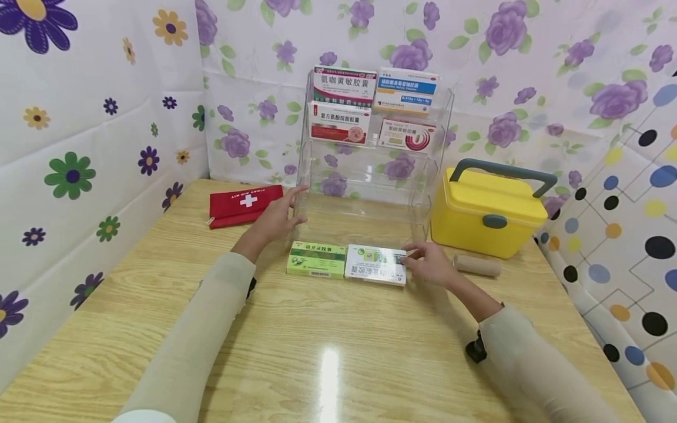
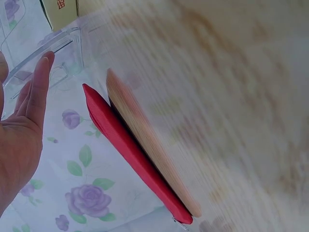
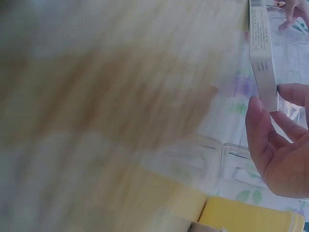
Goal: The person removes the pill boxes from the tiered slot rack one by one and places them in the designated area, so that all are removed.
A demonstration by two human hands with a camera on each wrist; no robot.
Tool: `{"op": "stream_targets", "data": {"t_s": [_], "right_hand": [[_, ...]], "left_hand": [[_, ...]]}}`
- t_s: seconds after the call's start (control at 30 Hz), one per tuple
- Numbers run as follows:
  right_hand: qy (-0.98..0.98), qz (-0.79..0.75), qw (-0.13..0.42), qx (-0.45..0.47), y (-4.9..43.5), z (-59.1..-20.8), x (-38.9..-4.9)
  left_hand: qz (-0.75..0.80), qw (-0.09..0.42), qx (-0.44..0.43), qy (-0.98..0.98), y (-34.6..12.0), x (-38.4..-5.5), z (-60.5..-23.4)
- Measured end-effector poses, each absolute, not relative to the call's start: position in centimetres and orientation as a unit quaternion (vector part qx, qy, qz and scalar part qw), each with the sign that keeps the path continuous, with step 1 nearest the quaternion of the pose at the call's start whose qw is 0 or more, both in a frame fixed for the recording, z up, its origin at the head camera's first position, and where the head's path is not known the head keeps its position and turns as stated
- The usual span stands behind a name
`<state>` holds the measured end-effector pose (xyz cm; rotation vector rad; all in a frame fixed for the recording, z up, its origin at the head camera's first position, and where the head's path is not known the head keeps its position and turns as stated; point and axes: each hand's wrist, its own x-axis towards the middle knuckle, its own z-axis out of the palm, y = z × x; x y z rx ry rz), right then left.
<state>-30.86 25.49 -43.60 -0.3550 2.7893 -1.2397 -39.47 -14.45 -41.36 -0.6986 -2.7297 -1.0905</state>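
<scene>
A clear tiered display rack (image 1: 365, 220) stands at the back of the table. My left hand (image 1: 277, 217) is at its left side, fingers straight along the clear side panel (image 2: 72, 53) in the left wrist view. Low at the rack's front, a green medicine box (image 1: 316, 259) lies flat beside a white medicine box (image 1: 375, 265). My right hand (image 1: 431, 264) pinches the white box's right end between thumb and fingers; the right wrist view shows this box's narrow side (image 3: 263, 63). Higher tiers bear a maroon-and-white box (image 1: 344, 87), a blue-and-orange box (image 1: 406, 91) and two red-and-white boxes.
A red first aid pouch (image 1: 245, 204) lies left of the rack, close behind my left hand. To the right stands a yellow case (image 1: 489, 214) with a dark handle. A short brown roll (image 1: 477, 265) lies before it. Flowered cloth (image 1: 254, 88) hangs behind.
</scene>
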Motion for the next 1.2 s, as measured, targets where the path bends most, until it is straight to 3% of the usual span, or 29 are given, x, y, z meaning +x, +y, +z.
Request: {"op": "stream_targets", "data": {"t_s": [0.3, 1.2], "right_hand": [[0.923, -0.363, 0.061, -0.115, 25.1, -43.7, -32.3], [0.933, -0.326, 0.053, -0.145, 25.0, -43.9, -32.4]], "left_hand": [[-0.368, 0.06, -0.232, -0.899, -14.5, -39.6, -41.5], [-0.356, 0.049, -0.225, -0.906, -14.4, -39.4, -41.3]]}}
